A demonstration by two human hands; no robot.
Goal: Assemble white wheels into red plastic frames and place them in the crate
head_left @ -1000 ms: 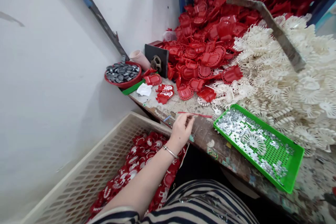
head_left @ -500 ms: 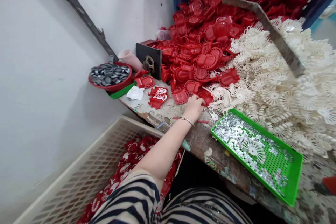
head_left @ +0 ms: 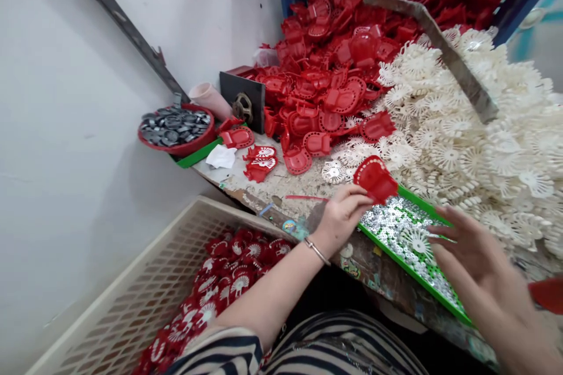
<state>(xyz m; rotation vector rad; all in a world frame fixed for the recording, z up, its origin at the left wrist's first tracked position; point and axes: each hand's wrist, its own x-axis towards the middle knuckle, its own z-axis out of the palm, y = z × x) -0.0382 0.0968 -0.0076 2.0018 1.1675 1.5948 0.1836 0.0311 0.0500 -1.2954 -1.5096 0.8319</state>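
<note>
Between thumb and fingers, my left hand (head_left: 345, 218) pinches a red plastic piece (head_left: 375, 180) with a rounded, hole-dotted rim, held up over the far left corner of a green tray (head_left: 417, 196). My right hand (head_left: 479, 269), slightly blurred, hovers over the tray's right part with fingers apart and nothing in them. Small silvery metal bits (head_left: 391, 220) fill much of the tray, and a white fan-shaped piece (head_left: 417, 242) lies on them, close to my right fingertips.
Heaps of red pieces (head_left: 303, 88) and white fan-shaped pieces (head_left: 457, 135) cover the bench's back, with a bent metal bar (head_left: 461, 64) above. A red bowl (head_left: 176, 129) of grey parts stands left. Below, a white crate (head_left: 132, 281) holds red-and-white pieces.
My left hand has lifted a red piece from the edge of the heap and carried it right, over the tray. My right hand has come into view from the right.
</note>
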